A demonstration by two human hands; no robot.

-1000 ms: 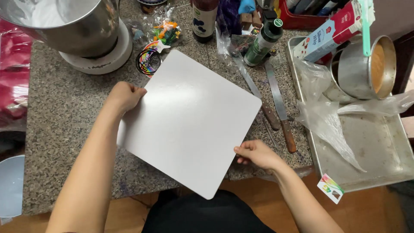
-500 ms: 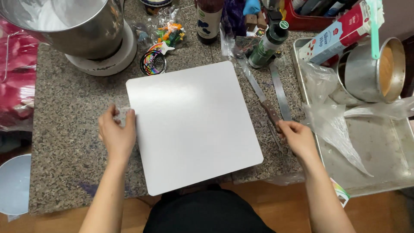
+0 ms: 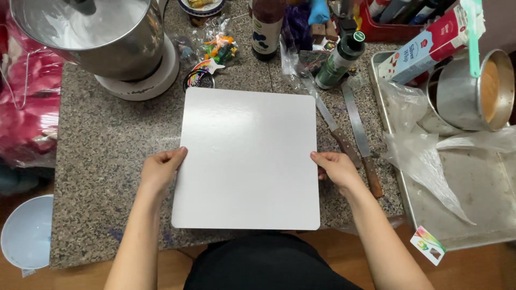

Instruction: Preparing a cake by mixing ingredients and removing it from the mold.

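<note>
A square white board with rounded corners lies flat on the speckled granite counter, its sides squared to the counter's front edge. My left hand grips the board's left edge, fingers curled over it. My right hand holds the right edge the same way. Both forearms reach in from the bottom of the view.
A steel mixer bowl on a white base stands back left. Two wooden-handled spatula knives lie just right of the board. A metal tray with plastic bags, a round cake pan and a carton sits right. Bottles and candy bags line the back.
The board has turned from a diagonal tilt to lie square with the counter edge. My hands have shifted from its corners to the middle of its left and right edges.
</note>
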